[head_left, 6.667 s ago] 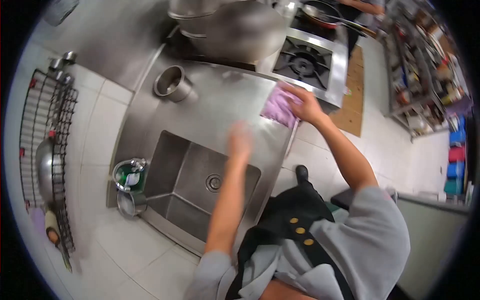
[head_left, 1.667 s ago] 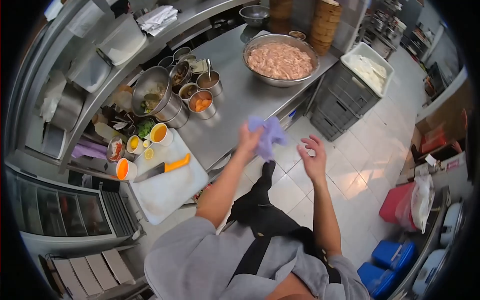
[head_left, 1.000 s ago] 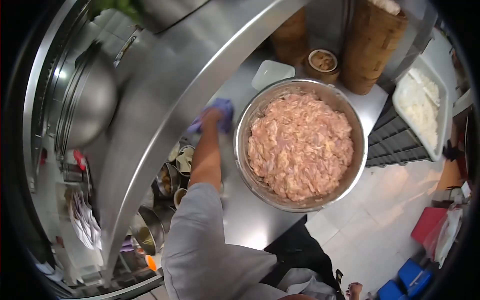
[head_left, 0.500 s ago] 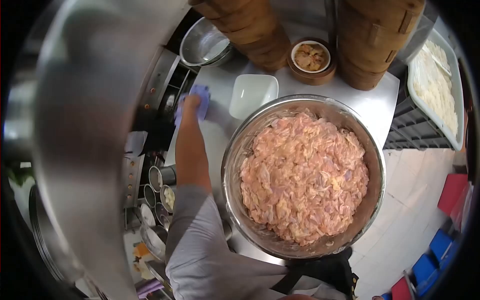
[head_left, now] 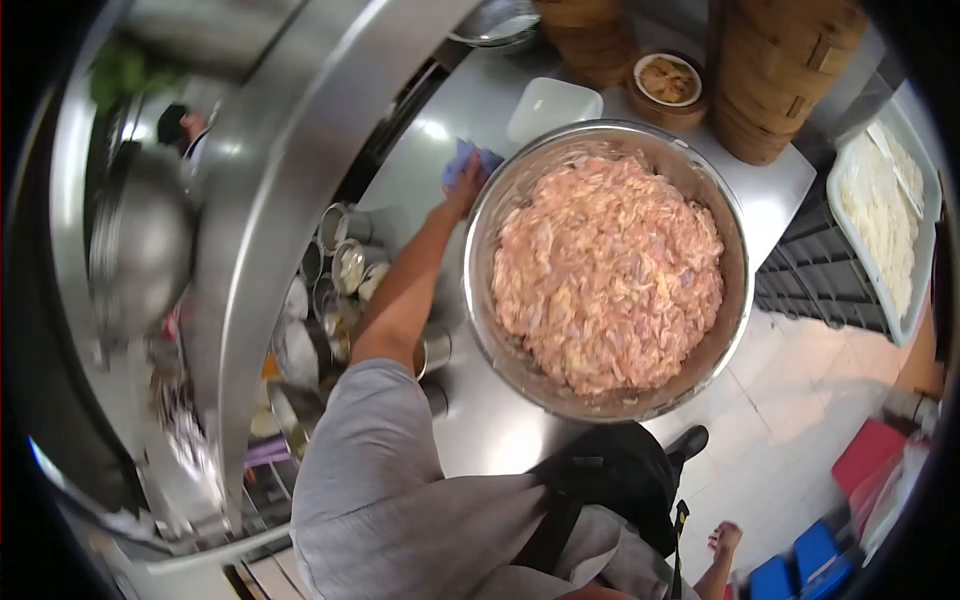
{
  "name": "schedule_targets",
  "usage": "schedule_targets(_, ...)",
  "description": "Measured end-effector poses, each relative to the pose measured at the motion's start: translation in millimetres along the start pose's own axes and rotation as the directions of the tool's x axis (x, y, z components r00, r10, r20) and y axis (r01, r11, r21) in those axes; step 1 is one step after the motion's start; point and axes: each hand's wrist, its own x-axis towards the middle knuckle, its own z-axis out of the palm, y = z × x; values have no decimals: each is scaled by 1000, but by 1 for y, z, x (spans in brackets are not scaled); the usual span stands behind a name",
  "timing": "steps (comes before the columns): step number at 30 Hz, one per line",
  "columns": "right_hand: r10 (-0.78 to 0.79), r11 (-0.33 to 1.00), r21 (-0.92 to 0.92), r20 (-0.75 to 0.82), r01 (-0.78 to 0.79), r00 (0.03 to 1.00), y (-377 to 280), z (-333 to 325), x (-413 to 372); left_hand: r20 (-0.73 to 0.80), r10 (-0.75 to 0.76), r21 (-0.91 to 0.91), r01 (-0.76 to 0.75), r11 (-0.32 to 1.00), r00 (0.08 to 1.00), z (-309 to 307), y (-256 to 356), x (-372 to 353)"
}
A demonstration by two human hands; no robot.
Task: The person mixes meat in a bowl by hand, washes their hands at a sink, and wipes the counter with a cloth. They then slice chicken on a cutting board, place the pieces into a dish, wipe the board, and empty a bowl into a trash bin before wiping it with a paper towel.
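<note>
My left hand (head_left: 464, 186) is closed around a bunched purple cloth (head_left: 477, 158), pressed on the steel table just left of a big metal bowl. That bowl (head_left: 735, 300) is heaped with raw sliced meat (head_left: 610, 275), pale pink with yellowish bits. Behind its rim sits a white square dish (head_left: 552, 108). Down at the lower right, away from the table, hangs my right hand (head_left: 725, 537), its fingers curled with nothing visible in them.
Bamboo steamers (head_left: 785, 75) stand stacked at the back, beside a small bowl of food (head_left: 668, 80) in a steamer. A tub of white food (head_left: 880, 220) rests on a dark crate at right. Metal pots (head_left: 343, 228) line the left. A person (head_left: 180, 128) shows far left.
My left hand has drawn the cloth back across the table, closer to the bowl. The view has shifted, and my right hand has come into sight at lower right.
</note>
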Motion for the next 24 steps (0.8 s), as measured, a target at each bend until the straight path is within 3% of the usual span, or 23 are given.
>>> schedule_targets(1,-128,991,-21,54,130,990,-34,8,21,-19,-132,-185,126,975,991,6,-3,-25)
schedule_targets(2,-298,953,-23,133,303,945,-61,13,54,-87,-132,-289,102,952,987,14,0,-61)
schedule_targets(3,-520,832,-123,169,541,837,-77,19,104,-117,-151,-339,103,935,982,21,4,-99)
schedule_targets(4,-540,825,-74,192,560,820,-126,30,82,-146,-169,-388,101,916,975,30,4,-136)
schedule_targets(5,-598,780,-48,238,624,765,-164,40,65,-99,-171,-269,139,953,980,35,14,-169)
schedule_targets(6,-718,649,-59,284,759,636,-182,46,88,-46,-174,-147,165,975,984,40,30,-199)
schedule_targets(7,-645,719,-33,341,695,684,-216,53,50,10,-182,-23,182,983,983,45,47,-227)
schedule_targets(9,-672,662,-17,427,749,604,-250,66,3,125,-213,217,183,959,969,68,79,-286)
schedule_targets(11,-706,536,-15,541,844,458,-254,73,-25,-167,-25,370,86,925,986,109,113,-363)
schedule_targets(12,-702,475,10,607,880,373,-249,80,-41,-301,-24,342,132,931,953,133,138,-409)
schedule_targets(13,-619,512,43,711,858,334,-244,83,-65,-374,-68,321,198,926,925,164,130,-460)
schedule_targets(14,-533,544,73,800,836,277,-240,90,-90,-458,-99,352,283,892,883,177,164,-503)
schedule_targets(15,-447,569,68,862,820,239,-237,98,-118,-401,-190,371,349,861,896,177,199,-541)
schedule_targets(16,-349,584,47,916,810,198,-233,104,-146,-272,-508,90,547,832,817,172,206,-576)
schedule_targets(17,-264,642,64,954,764,142,-223,120,-164,-54,-726,-172,710,683,686,167,208,-594)
schedule_targets(18,-159,678,35,982,734,99,-224,133,-198,-80,-728,-222,700,679,681,161,229,-589)
schedule_targets(19,-72,786,37,997,617,32,-228,145,-243,-6,-769,-600,613,515,639,144,264,-581)
schedule_targets(20,-50,904,70,997,422,-59,-226,162,-279,81,-776,-872,421,248,625,136,287,-575)
schedule_targets(21,43,946,-26,998,323,-45,-218,190,-306,29,-659,-807,406,428,751,146,301,-563)
schedule_targets(22,-73,952,108,989,287,-127,-198,229,-317,-12,-515,-719,351,600,857,150,310,-550)
schedule_targets(23,-173,819,162,984,550,-32,-210,249,-352,-66,-518,-759,294,580,853,142,311,-549)
schedule_targets(24,-294,669,329,941,667,-170,-236,269,-376,-347,-509,-692,152,706,788,133,312,-545)
